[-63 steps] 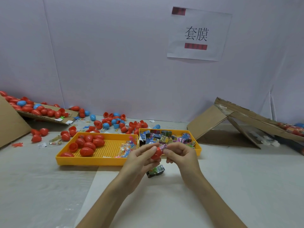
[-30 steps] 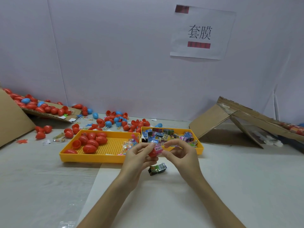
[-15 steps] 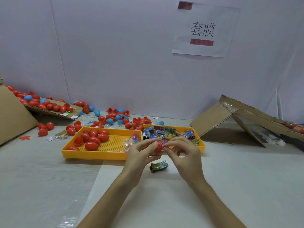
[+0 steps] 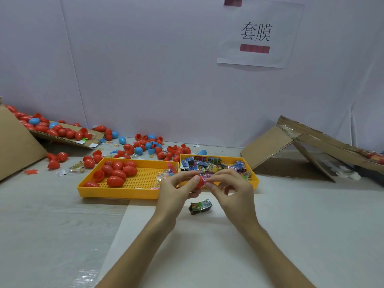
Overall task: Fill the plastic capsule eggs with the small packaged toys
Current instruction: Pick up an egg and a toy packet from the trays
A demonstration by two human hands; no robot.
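Because the red capsule egg [image 4: 200, 182] needs steadying while it is filled, my left hand [image 4: 174, 192] pinches it above the surface [image 4: 207, 250], just in front of the yellow toy tray [image 4: 256, 181], so my right hand [image 4: 235, 193], fingertips pinching the pink toy packet [image 4: 206, 178], can press it in.

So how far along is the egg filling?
Done, apparently: several closed red eggs lie in the left tray, contents unseen. In hand: the left hand holds a red egg half while the right hand pinches a pink packet at its mouth. Remaining: a trayful of packets, one loose packet, scattered open shells.
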